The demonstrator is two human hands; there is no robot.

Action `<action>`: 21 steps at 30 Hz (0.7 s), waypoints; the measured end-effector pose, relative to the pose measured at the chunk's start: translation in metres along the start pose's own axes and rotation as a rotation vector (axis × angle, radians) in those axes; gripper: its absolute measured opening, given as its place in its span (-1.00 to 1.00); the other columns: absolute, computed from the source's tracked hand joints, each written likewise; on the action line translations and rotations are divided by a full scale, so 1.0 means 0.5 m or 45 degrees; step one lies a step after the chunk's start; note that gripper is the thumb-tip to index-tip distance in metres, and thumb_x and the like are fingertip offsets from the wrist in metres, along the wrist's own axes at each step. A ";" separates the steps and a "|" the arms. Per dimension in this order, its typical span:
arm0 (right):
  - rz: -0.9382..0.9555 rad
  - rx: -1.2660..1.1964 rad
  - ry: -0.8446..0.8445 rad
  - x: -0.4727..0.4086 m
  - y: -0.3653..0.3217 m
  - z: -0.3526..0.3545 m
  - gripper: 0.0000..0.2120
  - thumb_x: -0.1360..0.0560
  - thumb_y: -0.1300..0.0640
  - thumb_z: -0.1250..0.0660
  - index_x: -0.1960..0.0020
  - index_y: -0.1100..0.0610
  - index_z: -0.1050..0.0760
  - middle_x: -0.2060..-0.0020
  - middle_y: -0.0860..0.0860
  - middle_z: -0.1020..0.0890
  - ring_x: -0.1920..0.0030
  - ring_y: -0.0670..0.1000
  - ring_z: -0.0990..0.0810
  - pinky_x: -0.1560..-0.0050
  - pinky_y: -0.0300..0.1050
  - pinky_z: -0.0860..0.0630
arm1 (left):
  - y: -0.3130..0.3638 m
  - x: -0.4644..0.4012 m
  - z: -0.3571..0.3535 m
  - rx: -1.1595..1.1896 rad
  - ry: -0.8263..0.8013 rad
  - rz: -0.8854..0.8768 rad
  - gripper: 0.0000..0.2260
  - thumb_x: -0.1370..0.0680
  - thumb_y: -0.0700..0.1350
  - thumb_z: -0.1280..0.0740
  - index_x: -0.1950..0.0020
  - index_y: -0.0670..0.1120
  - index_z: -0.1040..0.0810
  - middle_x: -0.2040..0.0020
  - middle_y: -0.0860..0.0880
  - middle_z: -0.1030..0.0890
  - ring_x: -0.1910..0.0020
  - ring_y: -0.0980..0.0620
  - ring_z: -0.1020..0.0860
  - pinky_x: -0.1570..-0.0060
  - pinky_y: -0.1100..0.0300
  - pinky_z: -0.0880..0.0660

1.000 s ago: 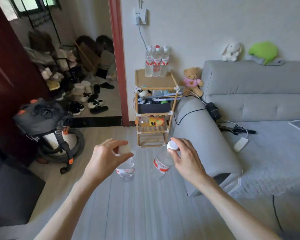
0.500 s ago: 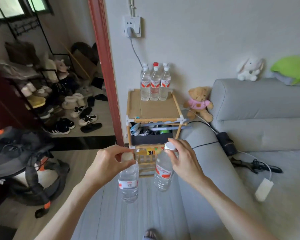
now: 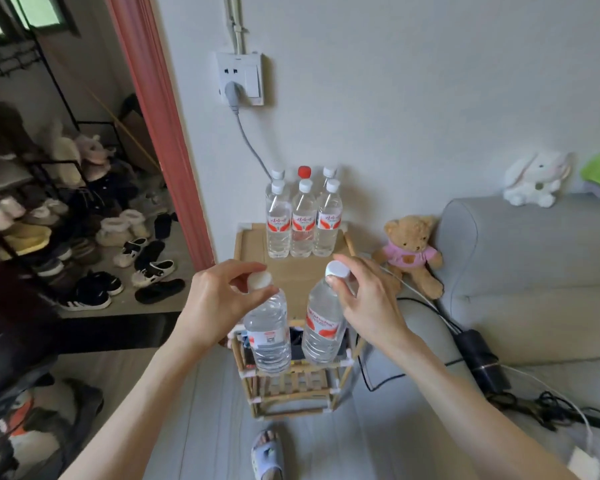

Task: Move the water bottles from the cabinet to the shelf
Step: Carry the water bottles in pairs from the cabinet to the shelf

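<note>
White caps (image 3: 259, 280) pinched; bottles (image 3: 270, 337) hang below grips.

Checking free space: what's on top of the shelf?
Six bottles stand at the back of the shelf top: five white caps, one red. The front is partly hidden by the left hand, right hand and their bottles.

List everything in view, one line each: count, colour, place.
Bottles on shelf: six, clear, five white caps and one red, at the back of the top.
Held bottles: two, clear, white caps, hanging in front of the shelf.
Shelf: one, wooden, against the wall.
Socket: one, white, on the wall, grey plug in.
Teddy: one, tan, pink shirt, beside the sofa.
Rabbit: one, white, on the sofa back.
Sofa: one, grey, right.
Shoes: many, left.
Slipper: one, blue, on a foot.
Left hand: pinches one cap.
Right hand: pinches the other.
</note>
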State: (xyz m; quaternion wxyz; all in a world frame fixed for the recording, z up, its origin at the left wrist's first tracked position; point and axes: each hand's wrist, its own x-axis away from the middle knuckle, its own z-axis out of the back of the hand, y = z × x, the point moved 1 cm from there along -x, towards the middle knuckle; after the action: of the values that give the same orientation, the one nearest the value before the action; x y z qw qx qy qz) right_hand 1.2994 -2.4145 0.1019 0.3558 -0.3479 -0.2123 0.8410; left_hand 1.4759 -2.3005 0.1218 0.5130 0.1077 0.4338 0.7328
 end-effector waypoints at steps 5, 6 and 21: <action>-0.029 0.074 -0.031 -0.124 0.045 -0.049 -0.76 -0.45 0.16 -0.34 -0.10 0.20 -0.50 0.07 0.08 -0.57 0.04 0.03 -0.49 -0.02 -0.25 -0.30 | -0.045 -0.154 -0.024 0.030 -0.034 -0.040 -0.73 -0.31 -0.02 -0.50 0.03 -0.02 -0.62 0.21 0.20 -0.58 0.17 0.22 -0.52 0.22 0.52 -0.39; -0.033 0.099 -0.051 -0.146 0.055 -0.059 -0.76 -0.45 0.16 -0.35 -0.10 0.19 -0.49 0.05 0.07 -0.56 0.03 0.02 -0.49 0.00 -0.29 -0.26 | -0.053 -0.182 -0.028 0.028 -0.054 -0.049 -0.74 -0.31 -0.02 -0.50 0.04 -0.01 -0.61 0.20 0.21 -0.57 0.17 0.24 -0.52 0.22 0.52 -0.38; -0.261 0.103 -0.192 -0.350 0.166 -0.179 -0.58 -0.35 -0.17 -0.20 -0.09 0.06 -0.47 0.07 0.04 -0.57 0.03 0.09 -0.51 -0.09 0.11 -0.43 | -0.132 -0.420 -0.114 -0.018 -0.173 0.069 -0.73 -0.33 -0.08 -0.49 -0.01 -0.04 -0.61 0.15 -0.01 -0.61 0.19 0.06 -0.53 0.17 0.46 -0.36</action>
State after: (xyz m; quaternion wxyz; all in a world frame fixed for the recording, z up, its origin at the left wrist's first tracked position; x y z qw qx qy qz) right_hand 1.4160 -2.5898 0.0678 0.4367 -0.2455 -0.2389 0.8319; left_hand 1.5796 -2.5016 0.0985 0.5221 0.1654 0.3898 0.7404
